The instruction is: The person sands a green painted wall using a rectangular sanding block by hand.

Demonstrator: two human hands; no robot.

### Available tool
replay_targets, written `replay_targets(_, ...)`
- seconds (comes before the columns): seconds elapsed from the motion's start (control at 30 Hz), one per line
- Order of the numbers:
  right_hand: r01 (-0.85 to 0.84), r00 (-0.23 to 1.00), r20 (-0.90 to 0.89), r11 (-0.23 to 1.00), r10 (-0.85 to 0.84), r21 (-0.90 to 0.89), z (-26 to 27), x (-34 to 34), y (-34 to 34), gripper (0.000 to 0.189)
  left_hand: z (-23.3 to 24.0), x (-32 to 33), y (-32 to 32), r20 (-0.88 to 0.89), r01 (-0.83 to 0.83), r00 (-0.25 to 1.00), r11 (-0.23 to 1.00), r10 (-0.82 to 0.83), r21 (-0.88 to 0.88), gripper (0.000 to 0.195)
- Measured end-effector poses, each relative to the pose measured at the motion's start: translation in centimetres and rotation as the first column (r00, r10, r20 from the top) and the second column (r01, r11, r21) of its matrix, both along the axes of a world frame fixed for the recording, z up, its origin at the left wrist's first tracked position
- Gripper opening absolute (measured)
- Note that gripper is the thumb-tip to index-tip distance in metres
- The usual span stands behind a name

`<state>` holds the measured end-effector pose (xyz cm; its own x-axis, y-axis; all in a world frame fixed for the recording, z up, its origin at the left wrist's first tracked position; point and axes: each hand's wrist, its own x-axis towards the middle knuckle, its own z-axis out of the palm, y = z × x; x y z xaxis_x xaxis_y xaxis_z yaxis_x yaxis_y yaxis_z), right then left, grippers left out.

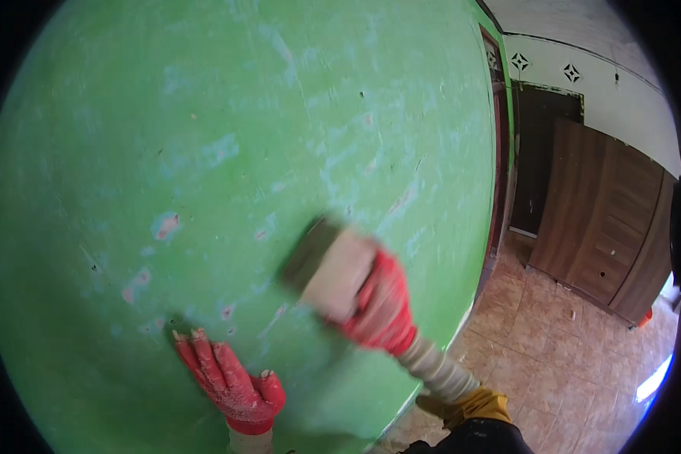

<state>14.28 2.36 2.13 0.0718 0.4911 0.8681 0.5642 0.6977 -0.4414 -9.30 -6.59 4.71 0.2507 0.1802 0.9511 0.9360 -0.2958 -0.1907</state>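
Observation:
Before me stands a green-painted wall [249, 187] with pale blue and pinkish worn patches. My right hand [383, 306], in a red glove, grips a wide, flat block-like tool [337, 272], pale on one part and dark along its far edge. Motion blurs this tool, so its exact kind and whether it touches the wall cannot be told. Lower left, my left hand [230, 380] wears a dusty red glove with bare fingertips. It lies against the wall with its fingers extended, holding nothing.
At the right, a brown wooden cabinet [607, 215] stands on the tiled floor [545, 352] by a dark door [545, 113]. A reddish-brown door frame [499, 153] borders the green wall. Part of an orange object [646, 318] shows beside the cabinet's base.

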Motion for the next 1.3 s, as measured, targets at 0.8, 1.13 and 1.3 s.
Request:
replay_targets(0.8,-0.053,0.582,-0.79,0.961,-0.191,-0.271,-6.1,9.6,9.0,0.05,0.2,1.7,0.8,-0.032,0.025,0.999,0.999,-0.024,0.048,0.056)
replay_targets(1.13,-0.078,0.982,-0.181,0.991,0.057,-0.112,-3.3,3.0,0.4,0.082,-1.5,5.6,2.6,-0.135,0.088,0.987,0.995,-0.081,0.043,0.059)
replay_targets(1.3,0.115,0.676,-0.66,0.931,-0.329,-0.346,-6.9,14.9,12.3,0.06,-1.9,7.4,4.6,-0.2,-0.033,0.98,0.996,0.017,-0.078,0.059)
